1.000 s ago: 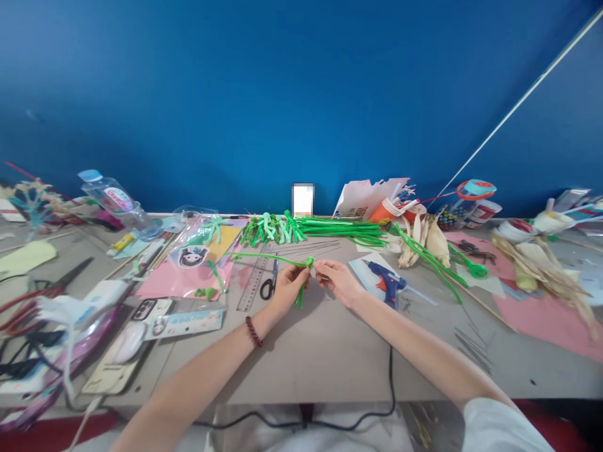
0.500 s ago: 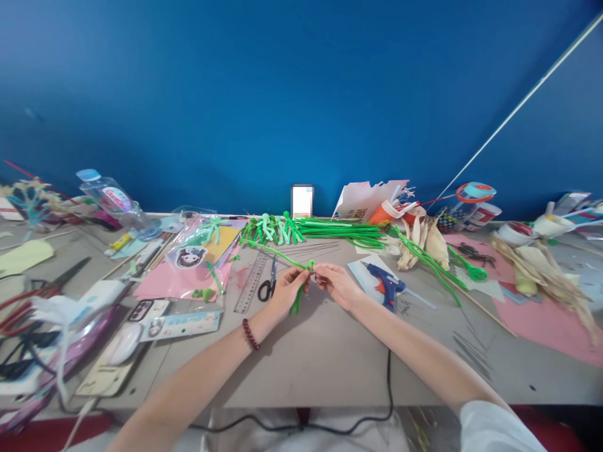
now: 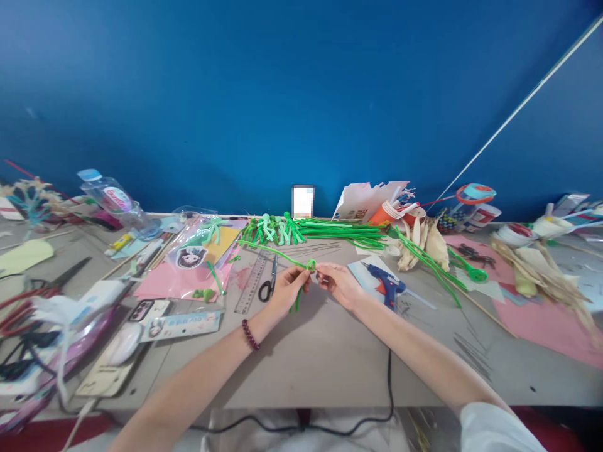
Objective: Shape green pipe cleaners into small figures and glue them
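Observation:
Near the middle of the table, my left hand (image 3: pixel 288 290) pinches a green pipe cleaner piece (image 3: pixel 277 252). One long strand of it runs up and left, and shorter ends hang below the fingers. My right hand (image 3: pixel 340 284) is closed at the knotted green part, its fingertips pressed together beside my left fingers. Whatever detail lies between the fingertips is too small to make out. Black-handled scissors (image 3: pixel 267 289) and a clear ruler (image 3: pixel 250 284) lie left of my left hand. A blue glue gun (image 3: pixel 387 284) rests right of my right hand.
Green pipe cleaners (image 3: pixel 343 231) lie along the back, with a small bright screen (image 3: pixel 303 201) behind them. Pink paper (image 3: pixel 164 276), a plastic bottle (image 3: pixel 113 198) and red-handled scissors (image 3: pixel 47 290) are at the left. Dried husks (image 3: pixel 436 245) and cups (image 3: pixel 483 215) stand at the right.
The knotted green part and its long strand have shifted very slightly. My right hand has turned a little and stays close to my left hand.

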{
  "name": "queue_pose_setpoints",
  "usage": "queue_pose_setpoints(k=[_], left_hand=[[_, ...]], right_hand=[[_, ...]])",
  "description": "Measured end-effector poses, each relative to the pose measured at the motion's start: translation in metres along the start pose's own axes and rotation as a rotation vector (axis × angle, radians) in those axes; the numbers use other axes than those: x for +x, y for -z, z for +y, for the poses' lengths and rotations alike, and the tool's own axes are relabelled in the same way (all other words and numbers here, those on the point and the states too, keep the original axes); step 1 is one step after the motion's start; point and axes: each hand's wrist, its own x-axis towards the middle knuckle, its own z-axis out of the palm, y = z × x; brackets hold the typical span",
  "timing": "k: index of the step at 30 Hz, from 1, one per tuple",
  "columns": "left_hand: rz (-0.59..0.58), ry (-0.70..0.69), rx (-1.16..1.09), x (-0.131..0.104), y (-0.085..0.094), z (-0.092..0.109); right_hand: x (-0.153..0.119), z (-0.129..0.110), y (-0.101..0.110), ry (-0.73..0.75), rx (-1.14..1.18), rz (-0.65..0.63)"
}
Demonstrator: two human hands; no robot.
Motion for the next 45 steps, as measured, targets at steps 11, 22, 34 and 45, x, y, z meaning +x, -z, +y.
queue_pose_setpoints(k=[11, 22, 34, 45], left_hand=[[0.024, -0.085, 0.123, -0.001, 0.001, -0.004], [-0.007, 0.119, -0.126, -0.004, -0.001, 0.008], [-0.011, 0.119, -0.144, -0.007, -0.005, 0.01], [0.005, 0.086, -0.091, -0.007, -0.008, 0.012]], right_hand=[[-0.003, -0.006, -0.002, -0.091, 0.071, -0.048], [0.001, -0.002, 0.005, 0.162, -0.202, 0.059], [-0.005, 0.002, 0.002, 0.557, -0.639, 0.115], [-0.005, 0.001, -0.001, 0.49, -0.575, 0.125]])
